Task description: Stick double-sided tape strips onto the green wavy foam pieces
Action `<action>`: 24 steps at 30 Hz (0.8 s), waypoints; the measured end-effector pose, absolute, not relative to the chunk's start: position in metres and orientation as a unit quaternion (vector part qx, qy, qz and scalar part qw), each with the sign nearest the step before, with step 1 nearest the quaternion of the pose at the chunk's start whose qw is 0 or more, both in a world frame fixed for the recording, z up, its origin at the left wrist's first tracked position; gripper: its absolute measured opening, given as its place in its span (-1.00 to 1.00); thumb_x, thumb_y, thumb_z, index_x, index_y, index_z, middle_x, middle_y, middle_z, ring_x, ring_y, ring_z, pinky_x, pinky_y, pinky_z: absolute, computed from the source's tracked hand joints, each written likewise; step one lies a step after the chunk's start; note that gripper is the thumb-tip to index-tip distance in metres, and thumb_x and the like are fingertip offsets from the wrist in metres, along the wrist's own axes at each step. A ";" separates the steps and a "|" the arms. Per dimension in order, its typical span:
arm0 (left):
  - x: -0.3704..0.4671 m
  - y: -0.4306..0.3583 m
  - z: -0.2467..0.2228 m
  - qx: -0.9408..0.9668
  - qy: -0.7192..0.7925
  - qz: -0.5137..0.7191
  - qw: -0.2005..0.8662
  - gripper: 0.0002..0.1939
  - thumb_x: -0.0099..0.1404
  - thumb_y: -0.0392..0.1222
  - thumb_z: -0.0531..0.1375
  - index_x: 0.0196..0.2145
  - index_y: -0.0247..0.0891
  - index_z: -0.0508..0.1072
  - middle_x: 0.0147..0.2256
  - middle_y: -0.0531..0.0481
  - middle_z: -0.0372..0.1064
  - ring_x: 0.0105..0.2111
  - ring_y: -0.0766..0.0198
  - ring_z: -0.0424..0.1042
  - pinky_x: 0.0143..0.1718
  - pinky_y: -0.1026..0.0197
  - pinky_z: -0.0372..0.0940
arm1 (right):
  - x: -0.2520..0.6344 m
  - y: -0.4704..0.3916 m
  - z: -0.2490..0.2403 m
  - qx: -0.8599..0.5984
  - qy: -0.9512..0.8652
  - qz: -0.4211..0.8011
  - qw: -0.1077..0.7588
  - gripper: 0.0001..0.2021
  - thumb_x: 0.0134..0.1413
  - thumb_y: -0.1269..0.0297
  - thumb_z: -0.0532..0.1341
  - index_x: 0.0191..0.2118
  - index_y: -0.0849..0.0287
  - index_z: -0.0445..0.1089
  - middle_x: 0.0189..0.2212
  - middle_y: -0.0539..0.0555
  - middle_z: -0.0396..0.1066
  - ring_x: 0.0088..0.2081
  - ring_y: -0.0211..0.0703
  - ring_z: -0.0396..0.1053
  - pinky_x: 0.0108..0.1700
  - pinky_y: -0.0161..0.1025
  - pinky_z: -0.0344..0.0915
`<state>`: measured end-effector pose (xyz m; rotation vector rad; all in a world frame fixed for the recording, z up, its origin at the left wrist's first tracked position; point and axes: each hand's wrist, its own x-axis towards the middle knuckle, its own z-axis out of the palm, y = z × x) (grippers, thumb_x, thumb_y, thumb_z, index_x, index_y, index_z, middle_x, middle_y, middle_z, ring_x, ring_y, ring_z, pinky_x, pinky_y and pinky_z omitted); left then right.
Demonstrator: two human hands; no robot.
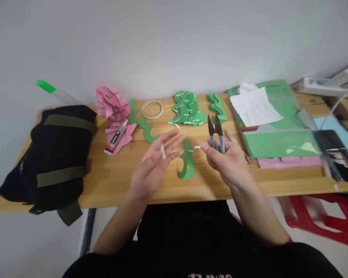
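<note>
My left hand [152,166] is raised over the table with its fingers spread. Small white strips of tape [162,151] cling to its thumb and a fingertip. In my right hand [230,160] are thread snips [217,135] with blue handles, blades pointing up and apart. Its thumb and finger also pinch a short white strip [197,147]. Between the hands, a curled, wavy-edged green paper strip [186,164] stands on the wooden table [110,185], with a white strip across it; neither hand appears to touch it.
Behind lie stacked wavy green pieces [187,110], another green stack [217,106], a tape roll [152,110], crumpled pink paper [111,102] and a glue tube [116,138]. A black bag [62,154] sits left. Green paper packs [281,143], tissue [256,106] and a phone [333,150] lie right.
</note>
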<state>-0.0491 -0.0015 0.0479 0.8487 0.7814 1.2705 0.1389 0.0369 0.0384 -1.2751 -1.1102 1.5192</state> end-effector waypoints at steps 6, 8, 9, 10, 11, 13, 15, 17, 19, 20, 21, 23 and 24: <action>-0.061 -0.040 -0.002 0.452 0.411 0.550 0.570 -0.51 0.30 0.11 0.17 0.14 -0.03 0.38 0.32 -0.09 0.05 0.30 -0.05 0.10 0.11 0.03 0.28 | 0.150 -0.002 0.002 -0.635 -0.414 0.531 0.379 -0.71 -0.15 0.04 0.33 -0.48 0.18 0.35 -0.73 -0.19 0.00 -0.68 -0.39 -0.11 -0.63 -0.32 -0.18; -0.061 -0.050 -0.018 0.485 0.421 0.537 0.547 -0.50 0.31 0.12 0.16 0.17 0.02 0.34 0.35 -0.07 -0.05 0.34 -0.07 -0.01 0.17 -0.05 0.24 | 0.148 -0.012 -0.007 -0.655 -0.437 0.508 0.349 -0.72 -0.16 0.04 0.29 -0.51 0.18 0.35 -0.72 -0.15 0.05 -0.66 -0.37 -0.05 -0.61 -0.32 -0.13; -0.060 -0.054 -0.025 0.508 0.414 0.533 0.535 -0.45 0.29 0.17 0.17 0.19 0.05 0.31 0.36 -0.06 -0.09 0.35 -0.10 -0.05 0.18 -0.10 0.23 | 0.146 -0.016 -0.011 -0.660 -0.443 0.502 0.340 -0.72 -0.16 0.04 0.27 -0.52 0.18 0.35 -0.71 -0.14 0.07 -0.65 -0.37 -0.03 -0.61 -0.32 -0.11; -0.058 -0.056 -0.031 0.525 0.410 0.527 0.527 -0.43 0.29 0.19 0.16 0.22 0.08 0.28 0.37 -0.06 -0.13 0.36 -0.12 -0.09 0.21 -0.14 0.20 | 0.144 -0.018 -0.015 -0.663 -0.446 0.499 0.337 -0.72 -0.16 0.04 0.25 -0.54 0.18 0.34 -0.71 -0.13 0.08 -0.65 -0.36 -0.02 -0.60 -0.31 -0.09; -0.055 -0.058 -0.036 0.543 0.404 0.521 0.520 -0.40 0.29 0.21 0.15 0.24 0.10 0.24 0.37 -0.06 -0.16 0.37 -0.13 -0.13 0.22 -0.18 0.18 | 0.141 -0.019 -0.018 -0.664 -0.446 0.496 0.336 -0.73 -0.16 0.04 0.23 -0.55 0.17 0.34 -0.71 -0.13 0.08 -0.64 -0.35 -0.01 -0.59 -0.31 -0.07; -0.050 -0.061 -0.044 0.567 0.396 0.515 0.507 -0.38 0.32 0.22 0.11 0.29 0.12 0.15 0.39 -0.05 -0.24 0.39 -0.13 -0.19 0.26 -0.22 0.12 | 0.135 -0.018 -0.024 -0.667 -0.448 0.494 0.332 -0.73 -0.16 0.05 0.22 -0.56 0.16 0.34 -0.72 -0.12 0.09 -0.65 -0.34 0.00 -0.58 -0.30 -0.05; -0.045 -0.062 -0.048 0.578 0.391 0.514 0.499 -0.36 0.34 0.23 0.07 0.32 0.11 0.09 0.40 -0.06 -0.31 0.40 -0.14 -0.24 0.27 -0.24 0.09 | 0.131 -0.015 -0.028 -0.671 -0.453 0.488 0.327 -0.75 -0.17 0.06 0.21 -0.58 0.15 0.33 -0.72 -0.12 0.11 -0.65 -0.33 0.02 -0.57 -0.30 -0.03; -0.041 -0.064 -0.050 0.579 0.387 0.515 0.499 -0.34 0.35 0.23 0.07 0.33 0.10 0.04 0.41 -0.06 -0.35 0.41 -0.16 -0.28 0.28 -0.26 0.07 | 0.128 -0.012 -0.030 -0.676 -0.458 0.481 0.320 -0.77 -0.18 0.10 0.21 -0.60 0.15 0.32 -0.73 -0.11 0.13 -0.64 -0.31 0.05 -0.56 -0.29 0.00; -0.039 -0.065 -0.051 0.574 0.385 0.517 0.505 -0.33 0.35 0.21 0.07 0.34 0.12 0.01 0.41 -0.05 -0.38 0.41 -0.16 -0.30 0.29 -0.27 0.05 | 0.126 -0.010 -0.031 -0.684 -0.463 0.470 0.311 -0.79 -0.18 0.13 0.20 -0.62 0.14 0.31 -0.74 -0.10 0.14 -0.64 -0.30 0.08 -0.54 -0.29 0.02; -0.039 -0.066 -0.052 0.572 0.383 0.518 0.508 -0.33 0.36 0.20 0.08 0.34 0.13 0.00 0.42 -0.04 -0.38 0.41 -0.15 -0.32 0.30 -0.27 0.03 | 0.125 -0.010 -0.030 -0.688 -0.465 0.464 0.306 -0.79 -0.17 0.14 0.20 -0.62 0.14 0.31 -0.74 -0.10 0.15 -0.64 -0.29 0.10 -0.54 -0.29 0.03; -0.039 -0.066 -0.052 0.570 0.381 0.520 0.509 -0.34 0.36 0.19 0.08 0.34 0.14 -0.01 0.42 -0.03 -0.38 0.42 -0.14 -0.33 0.30 -0.27 0.02 | 0.124 -0.009 -0.030 -0.694 -0.467 0.458 0.301 -0.80 -0.16 0.15 0.19 -0.63 0.14 0.31 -0.74 -0.09 0.16 -0.63 -0.28 0.11 -0.53 -0.29 0.03; -0.039 -0.067 -0.053 0.567 0.377 0.522 0.514 -0.34 0.37 0.16 0.08 0.35 0.15 -0.03 0.42 -0.01 -0.39 0.42 -0.11 -0.35 0.32 -0.25 0.00 | 0.122 -0.009 -0.028 -0.705 -0.469 0.445 0.291 -0.80 -0.14 0.17 0.18 -0.63 0.14 0.31 -0.75 -0.08 0.17 -0.63 -0.26 0.15 -0.52 -0.28 0.05; -0.039 -0.067 -0.053 0.565 0.375 0.521 0.519 -0.33 0.37 0.16 0.08 0.35 0.15 -0.03 0.42 -0.01 -0.39 0.42 -0.11 -0.35 0.32 -0.25 0.00 | 0.121 -0.009 -0.027 -0.711 -0.470 0.439 0.286 -0.80 -0.13 0.18 0.18 -0.64 0.14 0.31 -0.75 -0.08 0.19 -0.63 -0.25 0.17 -0.51 -0.28 0.05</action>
